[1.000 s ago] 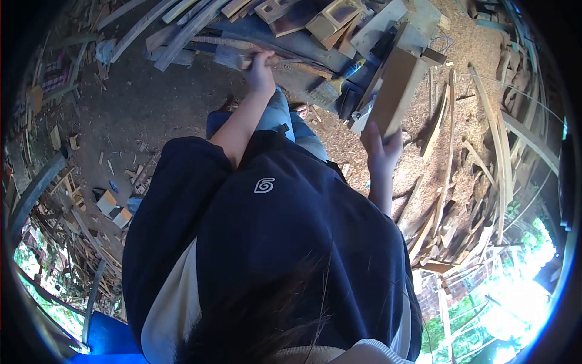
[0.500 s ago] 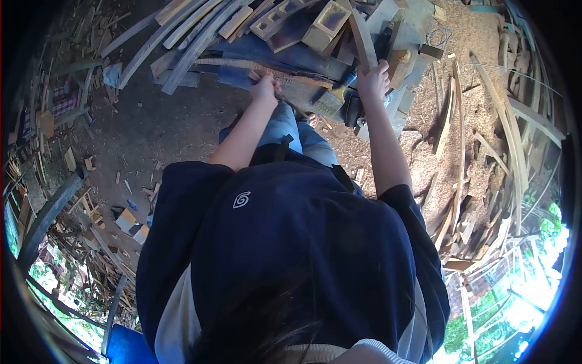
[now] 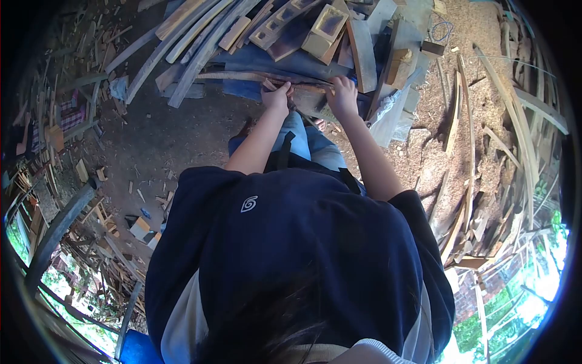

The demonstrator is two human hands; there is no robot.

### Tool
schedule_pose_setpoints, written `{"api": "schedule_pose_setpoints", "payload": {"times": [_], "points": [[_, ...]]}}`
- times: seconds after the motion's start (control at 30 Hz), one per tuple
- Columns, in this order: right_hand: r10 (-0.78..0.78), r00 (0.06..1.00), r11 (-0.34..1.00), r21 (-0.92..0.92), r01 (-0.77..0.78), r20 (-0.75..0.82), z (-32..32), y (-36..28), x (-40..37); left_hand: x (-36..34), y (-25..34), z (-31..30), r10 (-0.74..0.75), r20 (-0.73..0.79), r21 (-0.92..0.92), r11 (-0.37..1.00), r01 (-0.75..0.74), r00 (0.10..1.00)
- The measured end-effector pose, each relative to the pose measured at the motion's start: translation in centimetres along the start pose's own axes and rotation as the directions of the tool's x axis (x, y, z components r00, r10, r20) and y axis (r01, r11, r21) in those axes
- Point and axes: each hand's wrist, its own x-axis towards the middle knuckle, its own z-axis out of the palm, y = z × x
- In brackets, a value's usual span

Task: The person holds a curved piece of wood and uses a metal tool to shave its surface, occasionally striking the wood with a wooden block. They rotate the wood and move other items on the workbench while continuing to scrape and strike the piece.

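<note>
A long, thin wooden strip (image 3: 233,76) with a rough edge lies across the near side of the work surface, in front of my legs. My left hand (image 3: 277,98) is closed at the middle of it, around a small piece of wood (image 3: 267,84) whose end shows beyond the fingers. My right hand (image 3: 344,98) is at the right part of the strip, with bent fingers gripping its edge; the thumb side is partly hidden. Beyond my right hand a short, thick plank (image 3: 362,56) lies free among other pieces.
Wooden blocks with square hollows (image 3: 326,29) sit at the back of the work surface. Curved wooden slats (image 3: 203,45) fan out at the left. Long boards (image 3: 506,103) and wood shavings cover the ground at right. Offcuts (image 3: 139,227) lie at lower left.
My right hand has let go of the short, thick plank and moved left to the long strip, closer to my left hand. The left hand stays at the strip's middle.
</note>
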Motion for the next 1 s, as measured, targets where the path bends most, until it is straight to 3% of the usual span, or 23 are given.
{"api": "schedule_pose_setpoints", "payload": {"times": [0.1,0.17,0.3,0.37,0.4,0.43,0.47,0.5,0.57,0.6,0.67,0.7,0.77,0.83,0.9,1.0], "points": [[-0.046,0.99,0.999,0.002,0.046,0.134,0.6,-1.9,0.5,0.2,-0.4,-1.5,0.062,0.111,0.081,0.994,-0.071,0.992],[-0.052,0.952,0.985,-0.143,0.099,0.301,1.0,-2.5,0.5,-0.3,-0.5,-2.1,0.102,0.107,0.153,0.981,-0.117,0.989],[-0.031,0.943,0.972,-0.209,0.105,0.332,1.9,-1.9,0.3,-1.7,-0.2,-2.2,0.12,-0.015,0.216,0.97,-0.113,0.993],[-0.001,0.961,0.997,-0.079,0.024,0.275,2.0,-1.4,0.3,-2.7,0.3,-2.4,0.38,0.058,0.494,0.792,-0.358,0.923],[0.008,0.968,0.999,-0.032,0.0,0.249,2.2,-1.2,0.2,-3.0,0.6,-2.0,0.382,0.056,0.496,0.791,-0.358,0.922],[0.008,0.968,1.0,-0.028,-0.001,0.25,2.4,-1.1,0.3,-3.3,0.8,-1.6,0.604,0.265,0.553,0.544,-0.631,0.752],[0.053,0.969,0.999,-0.009,-0.053,0.239,2.6,-1.0,0.4,-3.7,1.2,-1.1,0.719,0.479,0.525,0.224,-0.821,0.503],[0.101,0.968,0.994,0.01,-0.106,0.23,2.8,-0.9,0.4,-4.7,2.3,-0.1,0.716,0.482,0.529,0.222,-0.819,0.505],[0.118,0.969,0.992,0.019,-0.125,0.217,3.0,-0.9,0.5,-7.1,5.3,2.6,0.481,0.671,0.644,0.001,-0.765,0.565],[0.133,0.97,0.99,0.023,-0.141,0.201,3.0,-0.8,0.3,-7.2,5.9,3.1,0.474,0.675,0.643,-0.003,-0.766,0.565],[0.159,0.968,0.984,0.043,-0.171,0.192,3.0,-0.5,0.0,-7.1,6.9,4.1,0.133,0.756,0.652,-0.237,-0.72,0.641],[0.177,0.967,0.979,0.065,-0.191,0.183,3.0,-0.4,0.0,-5.7,6.3,3.9,0.13,0.759,0.648,-0.243,-0.722,0.638],[0.199,0.964,0.977,0.037,-0.209,0.175,3.1,-0.6,-0.1,-2.6,4.7,2.6,-0.054,0.813,0.506,-0.429,-0.749,0.58],[0.229,0.958,0.972,0.012,-0.235,0.171,3.2,-0.5,-0.3,-1.7,4.6,2.1,-0.089,0.824,0.451,-0.495,-0.742,0.56],[0.197,0.968,0.975,0.077,-0.211,0.152,3.1,-0.1,-0.6,-1.1,4.9,1.8,-0.006,0.85,0.456,-0.492,-0.741,0.527],[0.188,0.973,0.97,0.131,-0.205,0.134,3.5,0.6,-0.7,-1.7,5.6,1.1,-0.088,0.885,0.344,-0.536,-0.771,0.457]]}}
